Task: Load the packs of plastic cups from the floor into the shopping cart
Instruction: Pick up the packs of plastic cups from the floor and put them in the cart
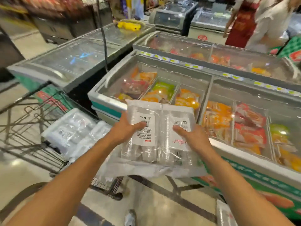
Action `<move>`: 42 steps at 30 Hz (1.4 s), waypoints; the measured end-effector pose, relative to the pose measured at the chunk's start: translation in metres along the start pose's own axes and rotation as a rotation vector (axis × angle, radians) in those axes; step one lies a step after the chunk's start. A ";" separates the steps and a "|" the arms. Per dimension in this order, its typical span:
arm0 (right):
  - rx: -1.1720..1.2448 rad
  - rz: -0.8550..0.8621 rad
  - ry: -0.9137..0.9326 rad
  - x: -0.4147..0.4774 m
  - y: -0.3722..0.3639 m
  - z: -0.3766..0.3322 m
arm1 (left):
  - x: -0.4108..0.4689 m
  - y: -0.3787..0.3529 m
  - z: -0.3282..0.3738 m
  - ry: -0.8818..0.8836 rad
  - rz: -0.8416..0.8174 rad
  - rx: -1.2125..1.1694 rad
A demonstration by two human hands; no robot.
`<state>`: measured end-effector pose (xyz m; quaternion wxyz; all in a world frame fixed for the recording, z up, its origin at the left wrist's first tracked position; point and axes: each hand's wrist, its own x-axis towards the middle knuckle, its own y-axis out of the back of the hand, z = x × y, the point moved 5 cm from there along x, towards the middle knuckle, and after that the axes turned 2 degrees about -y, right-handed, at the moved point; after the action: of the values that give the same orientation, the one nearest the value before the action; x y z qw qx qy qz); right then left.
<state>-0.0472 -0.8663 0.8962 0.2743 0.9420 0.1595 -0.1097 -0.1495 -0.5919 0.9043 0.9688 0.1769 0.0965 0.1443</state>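
I hold a clear plastic pack of cups (158, 121) with white printed labels in front of me, above the cart's near end. My left hand (126, 129) grips its left side, thumb across the label. My right hand (190, 136) grips its right side the same way. More packs of cups (71, 132) lie in the dark wire shopping cart (31, 118) at the left. One further pack (225, 215) lies on the floor at the bottom right, partly cut off.
A chest freezer (104, 95) with glass lids and coloured food bags stands right behind the pack. More freezers (68, 59) stand behind the cart. A person in a red apron (242, 23) stands at the far right. My shoe (130, 217) is on the tiled floor below.
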 end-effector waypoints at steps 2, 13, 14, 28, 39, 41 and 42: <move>-0.046 -0.088 0.038 0.022 -0.054 -0.041 | 0.000 0.056 -0.021 -0.001 0.049 -0.044; -0.143 -0.442 0.223 0.120 -0.310 -0.196 | 0.000 0.282 -0.186 0.301 0.508 -0.125; -0.168 -0.478 0.238 0.128 -0.331 -0.206 | 0.000 0.293 -0.197 0.313 0.537 -0.141; -0.535 -0.787 0.400 0.282 -0.625 -0.265 | 0.062 0.385 -0.366 0.522 0.905 -0.231; -0.609 -0.833 0.348 0.332 -0.720 -0.212 | 0.103 0.367 -0.455 0.743 0.982 -0.319; -0.617 -0.827 0.344 0.331 -0.726 -0.210 | 0.103 0.367 -0.462 0.786 0.980 -0.338; -0.617 -0.816 0.334 0.330 -0.727 -0.211 | 0.102 0.366 -0.461 0.812 1.000 -0.351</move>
<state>0.0207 -0.0903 0.6231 0.4442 0.6837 0.5790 -0.0042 -0.2536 -0.0865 0.6024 0.6863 -0.0285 0.3351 0.6449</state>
